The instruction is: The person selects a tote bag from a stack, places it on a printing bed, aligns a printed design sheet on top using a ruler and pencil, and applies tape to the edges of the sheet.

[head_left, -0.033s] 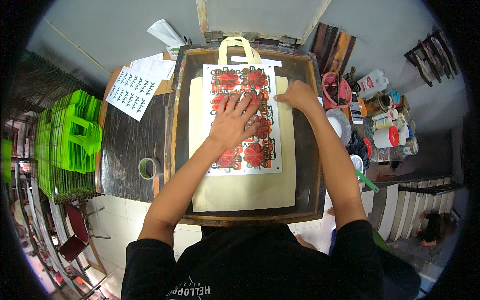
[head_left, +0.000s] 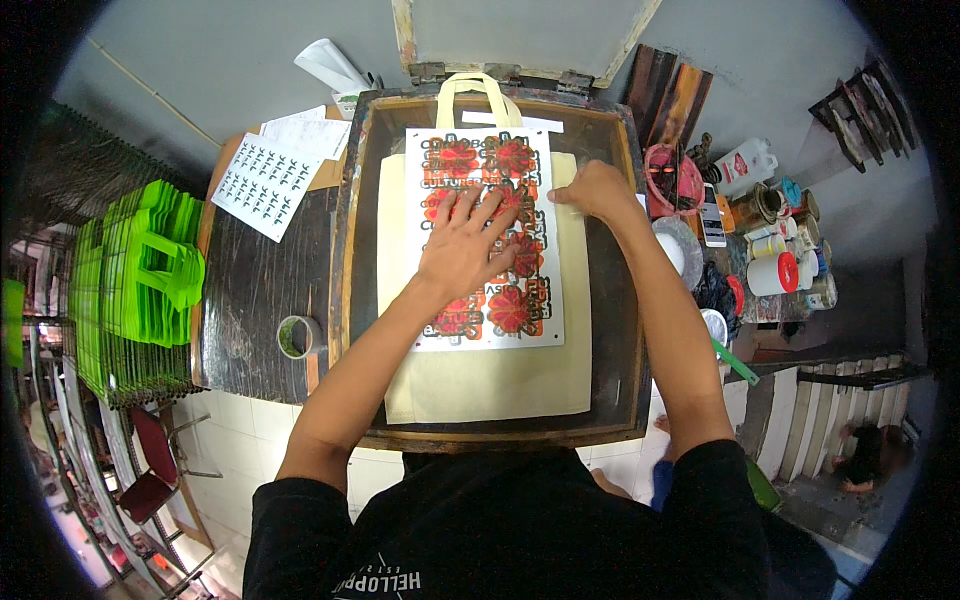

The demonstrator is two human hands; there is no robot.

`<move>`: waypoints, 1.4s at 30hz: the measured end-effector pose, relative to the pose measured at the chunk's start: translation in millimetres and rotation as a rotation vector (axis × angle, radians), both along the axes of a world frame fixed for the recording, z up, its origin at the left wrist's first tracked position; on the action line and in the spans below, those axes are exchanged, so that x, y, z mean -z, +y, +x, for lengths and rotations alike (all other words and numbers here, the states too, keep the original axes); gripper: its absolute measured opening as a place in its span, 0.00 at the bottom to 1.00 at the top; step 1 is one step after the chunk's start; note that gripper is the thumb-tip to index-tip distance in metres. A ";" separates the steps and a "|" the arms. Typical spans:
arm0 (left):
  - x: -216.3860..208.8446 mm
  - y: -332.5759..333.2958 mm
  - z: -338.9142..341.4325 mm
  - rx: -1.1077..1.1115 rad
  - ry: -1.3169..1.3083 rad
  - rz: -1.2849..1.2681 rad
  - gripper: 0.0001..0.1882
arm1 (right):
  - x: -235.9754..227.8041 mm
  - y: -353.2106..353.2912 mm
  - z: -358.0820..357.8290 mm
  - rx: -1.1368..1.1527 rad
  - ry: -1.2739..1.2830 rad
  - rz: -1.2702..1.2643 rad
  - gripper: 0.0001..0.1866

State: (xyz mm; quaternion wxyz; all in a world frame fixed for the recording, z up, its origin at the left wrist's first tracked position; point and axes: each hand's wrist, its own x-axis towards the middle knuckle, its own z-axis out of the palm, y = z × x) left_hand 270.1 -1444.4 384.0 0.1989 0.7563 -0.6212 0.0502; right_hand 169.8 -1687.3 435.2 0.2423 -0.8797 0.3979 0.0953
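Observation:
A white sheet (head_left: 550,300) printed with red flowers and dark lettering lies on a cream tote bag (head_left: 490,390). The bag's handles (head_left: 480,85) point away from me, and it rests on a dark wood-framed board (head_left: 612,400). My left hand (head_left: 463,240) presses flat on the sheet's middle, fingers spread. At the sheet's upper right edge is my right hand (head_left: 592,190), fingers curled in and thumb tip against the edge. Whether anything is pinched there is hidden.
Left of the board are a tape roll (head_left: 298,337) and printed papers (head_left: 268,185). Green bags (head_left: 155,260) sit on a wire rack. On the right stand a pink container (head_left: 672,180), a phone (head_left: 712,215), paint tubs (head_left: 772,273) and a white jug (head_left: 745,165). A hinged frame (head_left: 525,40) is raised behind.

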 end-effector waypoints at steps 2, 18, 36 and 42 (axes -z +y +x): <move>0.8 0.5 0.6 -0.002 -0.002 -0.001 0.28 | -7.8 2.8 1.8 0.010 0.035 0.000 0.35; 0.7 0.1 1.3 -0.006 0.002 -0.038 0.27 | -6.1 -31.3 3.7 -0.090 0.107 0.167 0.43; -0.5 -1.4 1.4 0.000 -0.008 -0.016 0.28 | -5.3 -23.8 12.8 -0.327 0.237 -0.076 0.54; 0.3 -1.1 1.0 0.004 -0.021 -0.041 0.27 | -5.0 -37.3 6.1 -0.297 0.229 0.101 0.48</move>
